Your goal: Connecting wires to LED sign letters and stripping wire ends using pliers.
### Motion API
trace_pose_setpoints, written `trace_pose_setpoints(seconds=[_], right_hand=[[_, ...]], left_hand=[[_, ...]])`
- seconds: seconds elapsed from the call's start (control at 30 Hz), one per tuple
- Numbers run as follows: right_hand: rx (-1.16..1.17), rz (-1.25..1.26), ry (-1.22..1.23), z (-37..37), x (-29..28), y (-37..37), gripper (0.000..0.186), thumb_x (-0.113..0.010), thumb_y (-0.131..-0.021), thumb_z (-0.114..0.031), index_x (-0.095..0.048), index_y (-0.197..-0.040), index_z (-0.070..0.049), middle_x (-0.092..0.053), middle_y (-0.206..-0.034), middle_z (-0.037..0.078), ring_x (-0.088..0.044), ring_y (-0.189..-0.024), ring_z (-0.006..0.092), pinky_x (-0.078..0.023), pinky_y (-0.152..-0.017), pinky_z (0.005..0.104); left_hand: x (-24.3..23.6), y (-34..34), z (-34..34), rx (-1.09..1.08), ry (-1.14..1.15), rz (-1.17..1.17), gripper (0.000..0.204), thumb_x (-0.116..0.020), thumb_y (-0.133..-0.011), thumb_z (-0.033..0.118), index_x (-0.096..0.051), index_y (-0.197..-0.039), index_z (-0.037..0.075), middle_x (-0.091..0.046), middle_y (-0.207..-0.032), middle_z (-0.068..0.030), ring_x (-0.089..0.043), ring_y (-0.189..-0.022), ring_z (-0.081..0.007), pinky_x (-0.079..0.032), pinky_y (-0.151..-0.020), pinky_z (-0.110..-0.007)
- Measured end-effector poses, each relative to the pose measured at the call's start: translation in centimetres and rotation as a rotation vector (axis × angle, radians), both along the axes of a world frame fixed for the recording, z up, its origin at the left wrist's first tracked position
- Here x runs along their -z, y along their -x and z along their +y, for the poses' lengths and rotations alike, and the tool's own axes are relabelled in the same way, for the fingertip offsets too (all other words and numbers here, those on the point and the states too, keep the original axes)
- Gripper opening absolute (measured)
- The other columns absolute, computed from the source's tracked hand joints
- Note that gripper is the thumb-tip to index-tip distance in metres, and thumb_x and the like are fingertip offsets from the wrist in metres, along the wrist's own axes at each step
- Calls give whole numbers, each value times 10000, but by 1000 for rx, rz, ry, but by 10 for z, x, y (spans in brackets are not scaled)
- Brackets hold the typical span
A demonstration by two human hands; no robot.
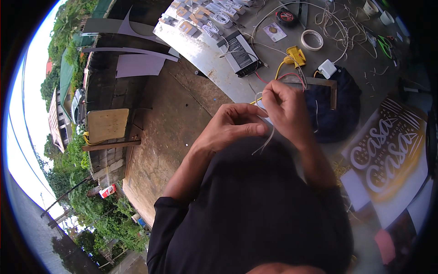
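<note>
- Your right hand (286,107) seems to pinch a thin white wire (268,139) between thumb and forefinger; a loose pinch could let it slip.
- Your left hand (237,122) is curled with thumb and forefinger apart; you cannot count on it as a second grip, since I cannot tell whether it holds the wire.
- The wire is between your hands, close to your body, its split ends hanging on the near side. They could snag your dark shirt (269,196) if you lean in.
- Just beyond your hands, a red wire (260,78) and a yellow wire (278,68) lie close; a sideways tug could tangle them with the white one.
- The black power box (241,54) sits by the left edge of the table (207,55); a pull on its leads could drag it off.
</note>
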State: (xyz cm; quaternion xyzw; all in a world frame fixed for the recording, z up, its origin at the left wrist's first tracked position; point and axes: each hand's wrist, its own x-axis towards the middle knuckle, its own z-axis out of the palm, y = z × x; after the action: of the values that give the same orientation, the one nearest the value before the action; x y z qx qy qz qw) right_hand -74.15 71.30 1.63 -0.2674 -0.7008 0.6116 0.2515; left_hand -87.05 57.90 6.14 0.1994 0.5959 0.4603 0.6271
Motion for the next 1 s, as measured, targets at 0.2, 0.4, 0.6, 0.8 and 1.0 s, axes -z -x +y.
trace_pose_setpoints(seconds=[0.2, 0.4, 0.6, 0.8, 1.0], right_hand=[[-10, -15, -170, 8, -6, 7, 228, -592, -949, -102, -566, -770, 36, -538, -592, 153, -492, -491, 187, -396, -505, 380], [-66, -2, -168, 8, -12, 5, 229, -599, -959, -113, -581, -789, 38, -549, -596, 151, -501, -497, 182, -404, -509, 370], [-99, 81, -139, 5, -21, -9, 196, -607, -951, -99, -569, -799, 20, -614, -718, 200, -639, -694, 417, -452, -577, 439], [-138, 101, -136, 4, -30, -20, 187, -604, -961, -79, -564, -802, 9, -603, -755, 205, -618, -725, 428, -439, -593, 447], [-106, 88, -241, 5, -23, -23, 142, -621, -956, -74, -596, -840, 4, -613, -768, 196, -619, -721, 423, -454, -608, 447]], left_hand=[[2, -4, 10, -37, 50, -117, 273, -795, -877, 153, -694, -1050, -32, -721, -885, -79, -682, -802, -139, -559, -782, -284], [4, -5, 9, -52, -1, -163, 240, -802, -894, 199, -697, -1007, 15, -715, -842, -44, -679, -771, -103, -560, -753, -255], [2, -7, 7, -265, -156, -61, 186, -737, -949, 154, -679, -1057, 13, -719, -912, -43, -687, -859, -107, -558, -812, -263], [1, -15, 3, -311, -177, 3, 174, -659, -1009, 166, -676, -1074, 5, -692, -858, -22, -643, -802, -82, -527, -751, -247], [-11, -17, -3, -209, -126, 178, 209, -629, -1034, 202, -687, -1042, 1, -606, -770, 33, -464, -650, -20, -376, -587, -206]])
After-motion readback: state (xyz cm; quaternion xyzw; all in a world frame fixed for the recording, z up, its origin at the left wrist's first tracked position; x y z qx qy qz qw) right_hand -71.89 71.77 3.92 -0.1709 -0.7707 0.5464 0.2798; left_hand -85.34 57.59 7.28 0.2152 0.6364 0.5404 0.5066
